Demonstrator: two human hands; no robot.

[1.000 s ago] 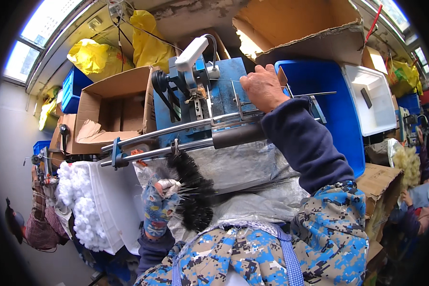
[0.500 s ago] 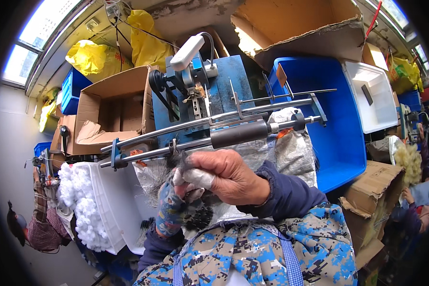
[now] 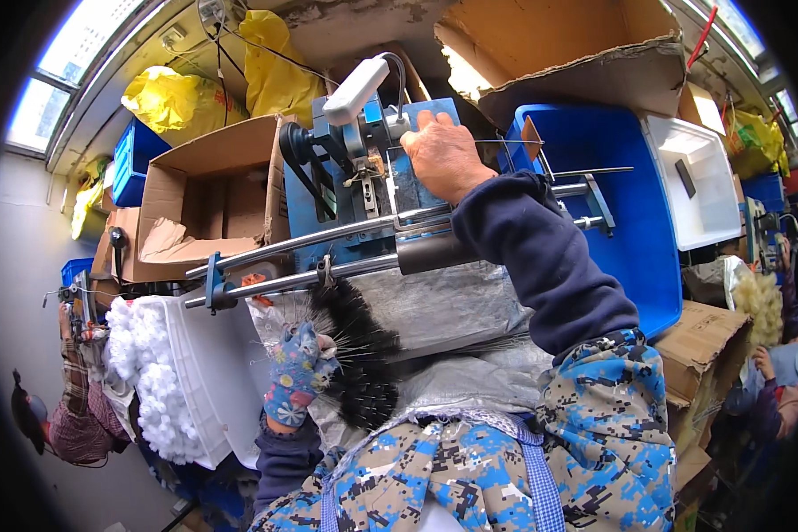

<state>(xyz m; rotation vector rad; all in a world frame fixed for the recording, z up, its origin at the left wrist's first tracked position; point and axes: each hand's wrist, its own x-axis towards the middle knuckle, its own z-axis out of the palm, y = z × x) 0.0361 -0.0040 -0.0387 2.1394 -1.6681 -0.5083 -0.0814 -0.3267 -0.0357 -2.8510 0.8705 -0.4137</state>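
Observation:
My left hand [image 3: 297, 372], in a patterned fabric glove with bare fingertips, is closed at the left edge of a black bristly strand [image 3: 355, 355]. Fine pale wires stick out of the strand, whose top meets a small clip [image 3: 326, 269] on the lower steel rod [image 3: 284, 283]. My right hand [image 3: 448, 155] reaches over the blue bench machine [image 3: 346, 160], fingers bent down beside its silver cylinder [image 3: 397, 122]. Whatever those fingertips grip is hidden. Below my right sleeve, the dark roller [image 3: 426, 253] on the rod is partly covered.
Left of the machine stands an open cardboard box [image 3: 208, 204]; a white bin [image 3: 222, 381] and white fluffy pieces [image 3: 155, 381] lie nearer. A deep blue bin [image 3: 629, 239] is at right. Co-workers sit at both sides, one in a checked sleeve [image 3: 75, 381].
My right hand has left my left hand and moved up and forward onto the machine. My left hand has lowered slightly leftward, and the black strand now shows spread below the rod.

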